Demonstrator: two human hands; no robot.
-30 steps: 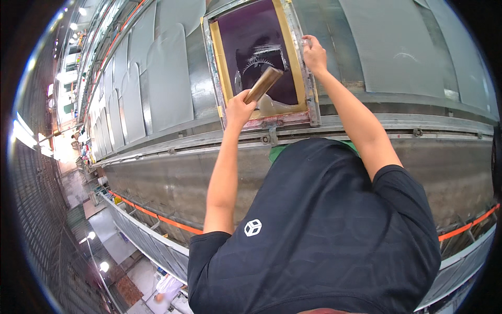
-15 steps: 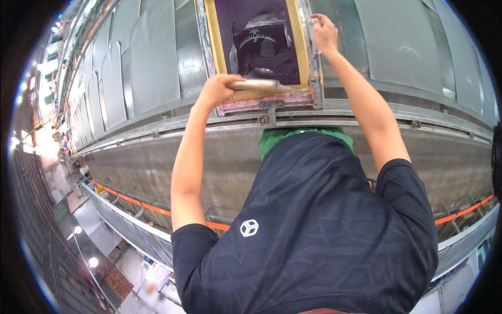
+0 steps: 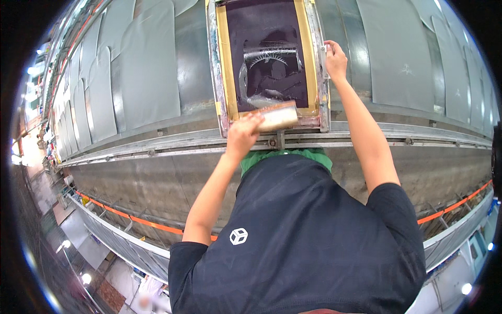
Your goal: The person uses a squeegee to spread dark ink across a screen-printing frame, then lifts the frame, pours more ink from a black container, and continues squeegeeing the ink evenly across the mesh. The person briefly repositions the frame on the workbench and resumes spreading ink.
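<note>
My left hand (image 3: 241, 136) grips a squeegee (image 3: 277, 116) with a wooden and pale body, held at a slight slant over the near end of a screen-printing frame (image 3: 324, 110). The screen's dark purple mesh (image 3: 266, 29) has a band of yellow tape (image 3: 225, 52) around it and shows a pale arched, spiky design with streaks of wet ink. My right hand (image 3: 334, 62) is closed on the frame's right side, near a small fitting.
Grey sheets (image 3: 146, 63) lie in rows on the long metal table to both sides. A metal rail (image 3: 366, 131) runs along its near edge. Behind me are an orange strip (image 3: 157, 226) and lower down a blurred person in white (image 3: 149, 290).
The squeegee has swung from a raised diagonal to lying nearly crosswise at the screen's near end. My right hand stays on the frame; the view has shifted.
</note>
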